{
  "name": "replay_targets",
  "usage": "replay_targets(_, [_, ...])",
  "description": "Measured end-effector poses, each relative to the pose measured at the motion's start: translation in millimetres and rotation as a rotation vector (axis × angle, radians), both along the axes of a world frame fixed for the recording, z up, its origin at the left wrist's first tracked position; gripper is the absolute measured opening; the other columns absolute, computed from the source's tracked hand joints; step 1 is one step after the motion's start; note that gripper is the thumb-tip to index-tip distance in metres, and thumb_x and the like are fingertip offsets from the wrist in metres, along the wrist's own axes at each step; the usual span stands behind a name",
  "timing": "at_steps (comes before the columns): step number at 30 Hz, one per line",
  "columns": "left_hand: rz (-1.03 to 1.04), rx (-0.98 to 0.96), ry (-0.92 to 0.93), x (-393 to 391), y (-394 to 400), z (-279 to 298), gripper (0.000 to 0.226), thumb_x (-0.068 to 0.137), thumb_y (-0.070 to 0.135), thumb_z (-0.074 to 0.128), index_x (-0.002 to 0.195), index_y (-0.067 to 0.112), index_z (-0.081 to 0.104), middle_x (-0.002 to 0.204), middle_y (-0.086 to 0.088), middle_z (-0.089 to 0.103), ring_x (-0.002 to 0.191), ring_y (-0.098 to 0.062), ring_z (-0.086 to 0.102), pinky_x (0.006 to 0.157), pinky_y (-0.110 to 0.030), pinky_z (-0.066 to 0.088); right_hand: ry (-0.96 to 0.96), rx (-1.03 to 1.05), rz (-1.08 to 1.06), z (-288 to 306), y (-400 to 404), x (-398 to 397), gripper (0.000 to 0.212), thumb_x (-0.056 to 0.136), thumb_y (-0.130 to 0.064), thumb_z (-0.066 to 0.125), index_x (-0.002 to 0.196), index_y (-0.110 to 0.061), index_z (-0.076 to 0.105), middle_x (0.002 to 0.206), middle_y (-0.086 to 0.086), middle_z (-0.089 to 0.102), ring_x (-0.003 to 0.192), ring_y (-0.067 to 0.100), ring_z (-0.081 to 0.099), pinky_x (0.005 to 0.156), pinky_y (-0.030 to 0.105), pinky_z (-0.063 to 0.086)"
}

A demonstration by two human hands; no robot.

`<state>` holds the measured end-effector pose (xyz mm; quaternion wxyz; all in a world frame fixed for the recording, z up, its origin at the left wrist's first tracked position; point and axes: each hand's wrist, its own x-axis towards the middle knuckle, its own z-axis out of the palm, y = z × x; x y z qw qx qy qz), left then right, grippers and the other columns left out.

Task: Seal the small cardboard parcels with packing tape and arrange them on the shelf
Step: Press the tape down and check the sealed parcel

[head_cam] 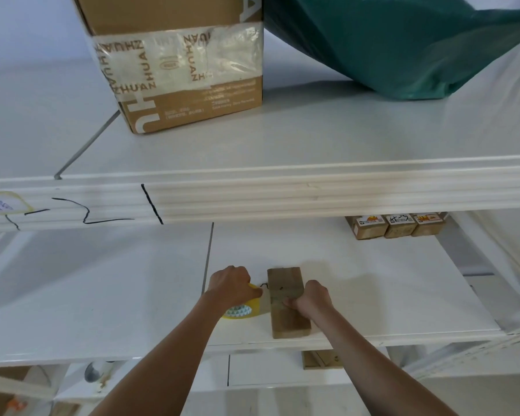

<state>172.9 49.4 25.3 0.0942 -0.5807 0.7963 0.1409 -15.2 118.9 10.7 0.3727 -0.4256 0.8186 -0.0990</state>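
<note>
A small flat cardboard parcel lies lengthwise on the white middle shelf. My right hand rests on its middle with fingers curled, pinching at its top face. To the left, my left hand grips a yellowish roll of packing tape that sits on the shelf beside the parcel. Three small labelled parcels stand side by side at the back right of the same shelf.
On the upper shelf stand a large taped cardboard box and a green plastic bag. Its front rail bears black marker lines. Another cardboard piece shows on the shelf below.
</note>
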Motion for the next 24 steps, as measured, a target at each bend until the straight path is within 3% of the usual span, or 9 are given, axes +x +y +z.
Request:
replay_targets(6, [0.025, -0.002, 0.048, -2.5, 4.3, -0.7, 0.041, 0.086, 0.057, 0.058, 0.073, 0.018, 0.062, 0.075, 0.003, 0.059, 0.081, -0.019, 0.059, 0.067, -0.027, 0.041, -0.007, -0.005, -0.041, -13.5, -2.2, -13.0, 0.062, 0.065, -0.062, 0.086, 0.093, -0.011, 0.062, 0.093, 0.002, 0.07, 0.091, 0.026, 0.067, 0.088, 0.042, 0.056])
replay_targets(10, [0.02, -0.058, 0.054, 1.8, 7.3, -5.3, 0.046, 0.089, 0.06, 0.054, 0.081, 0.017, 0.066, 0.09, -0.001, 0.068, 0.091, -0.021, 0.063, 0.074, -0.029, 0.047, 0.114, -0.077, 0.059, -11.3, 8.1, -11.8, 0.058, 0.077, -0.07, 0.072, 0.097, -0.018, 0.056, 0.092, -0.004, 0.065, 0.089, 0.02, 0.059, 0.089, 0.039, 0.043])
replay_targets(13, [-0.001, -0.083, 0.051, -1.2, 7.3, -7.2, 0.046, 0.089, 0.06, 0.054, 0.082, 0.016, 0.066, 0.088, -0.001, 0.067, 0.09, -0.021, 0.064, 0.073, -0.028, 0.046, 0.164, -0.156, 0.042, -7.2, 16.5, -20.3, 0.054, 0.088, -0.066, 0.062, 0.11, -0.018, 0.052, 0.1, -0.004, 0.061, 0.099, 0.021, 0.057, 0.093, 0.04, 0.035])
replay_targets(17, [-0.023, -0.076, 0.031, -5.8, 7.9, -6.9, 0.044, 0.09, 0.056, 0.054, 0.075, 0.015, 0.057, 0.075, 0.002, 0.057, 0.084, -0.022, 0.062, 0.072, -0.03, 0.045, 0.32, -0.191, -0.01, -9.3, 22.5, -27.9, 0.039, 0.1, -0.05, 0.055, 0.116, -0.015, 0.054, 0.111, 0.003, 0.068, 0.106, 0.024, 0.063, 0.092, 0.038, 0.042])
replay_targets(20, [-0.022, -0.069, 0.034, -6.3, 6.7, -6.4, 0.044, 0.09, 0.056, 0.054, 0.071, 0.017, 0.056, 0.069, 0.003, 0.054, 0.077, -0.02, 0.058, 0.069, -0.029, 0.042, 0.332, -0.198, -0.079, -10.4, 24.2, -31.9, 0.036, 0.101, -0.047, 0.053, 0.113, -0.013, 0.057, 0.106, 0.003, 0.069, 0.099, 0.023, 0.065, 0.091, 0.039, 0.051])
replay_targets(24, [-0.011, -0.069, 0.04, -4.0, 7.7, -8.0, 0.046, 0.09, 0.058, 0.053, 0.072, 0.017, 0.061, 0.07, 0.004, 0.057, 0.075, -0.018, 0.058, 0.068, -0.028, 0.041, 0.393, -0.059, -0.049, -10.4, 29.2, -35.5, 0.031, 0.099, -0.039, 0.061, 0.113, -0.011, 0.055, 0.108, 0.006, 0.067, 0.102, 0.026, 0.065, 0.089, 0.037, 0.052])
